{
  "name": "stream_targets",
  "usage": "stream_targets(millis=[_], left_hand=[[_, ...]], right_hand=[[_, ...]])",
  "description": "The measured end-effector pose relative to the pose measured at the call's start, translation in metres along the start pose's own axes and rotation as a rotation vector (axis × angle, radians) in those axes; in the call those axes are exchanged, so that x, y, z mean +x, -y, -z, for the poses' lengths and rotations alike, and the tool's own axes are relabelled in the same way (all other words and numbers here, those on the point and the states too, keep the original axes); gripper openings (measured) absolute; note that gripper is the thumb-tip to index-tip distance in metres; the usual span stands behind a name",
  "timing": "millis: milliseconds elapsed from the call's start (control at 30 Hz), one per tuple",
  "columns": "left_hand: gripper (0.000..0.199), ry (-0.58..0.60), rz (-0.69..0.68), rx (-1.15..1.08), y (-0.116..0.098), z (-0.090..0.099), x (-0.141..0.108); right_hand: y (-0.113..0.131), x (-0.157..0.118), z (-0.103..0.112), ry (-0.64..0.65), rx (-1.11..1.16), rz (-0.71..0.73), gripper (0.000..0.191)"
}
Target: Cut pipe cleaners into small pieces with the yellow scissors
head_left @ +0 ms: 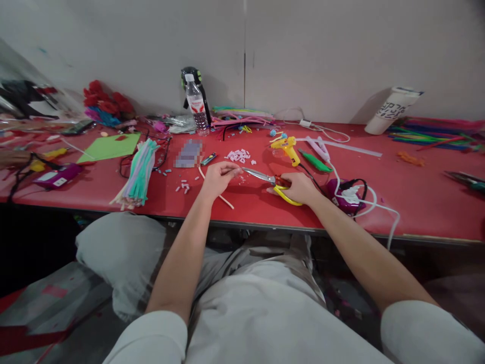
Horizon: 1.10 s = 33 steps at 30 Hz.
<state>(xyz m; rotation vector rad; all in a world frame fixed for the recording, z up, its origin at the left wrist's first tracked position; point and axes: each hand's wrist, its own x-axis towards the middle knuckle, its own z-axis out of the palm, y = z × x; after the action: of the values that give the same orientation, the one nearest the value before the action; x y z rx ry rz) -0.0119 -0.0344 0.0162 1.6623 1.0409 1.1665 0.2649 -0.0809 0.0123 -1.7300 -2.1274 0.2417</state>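
Observation:
My right hand is wrapped round the handles of scissors, one yellow and one orange-red, with the blades pointing left. At the blade tips, my left hand pinches the end of a cream pipe cleaner, which seems to pass beneath the hand and curve toward the table's front edge. Whether the blades touch it is too small to tell. Small pale pink pieces lie in a pile just beyond my left hand, and several more are scattered to its left.
On the red table stand a water bottle, a yellow glue gun, a purple power strip with cables and a tilted white cup. A pipe-cleaner bundle lies left. Another person's hand shows at far left.

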Motion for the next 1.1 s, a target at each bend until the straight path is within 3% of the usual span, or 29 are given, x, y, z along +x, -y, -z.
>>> stream_targets(millis=[300, 700, 1100], left_hand=[[0.028, 0.021, -0.03, 0.038, -0.0038, 0.0016, 0.0016], [0.038, -0.087, -0.121, 0.103, -0.0027, -0.0015, 0.0021], [0.041, -0.035, -0.104, 0.12, -0.0024, -0.0042, 0.0009]], right_hand=[[0.0012, -0.0008, 0.0006, -0.003, 0.006, 0.002, 0.057], [0.0034, -0.0017, 0.0022, 0.005, 0.056, -0.009, 0.058], [0.0034, -0.0019, 0.0018, -0.007, 0.067, 0.001, 0.057]])
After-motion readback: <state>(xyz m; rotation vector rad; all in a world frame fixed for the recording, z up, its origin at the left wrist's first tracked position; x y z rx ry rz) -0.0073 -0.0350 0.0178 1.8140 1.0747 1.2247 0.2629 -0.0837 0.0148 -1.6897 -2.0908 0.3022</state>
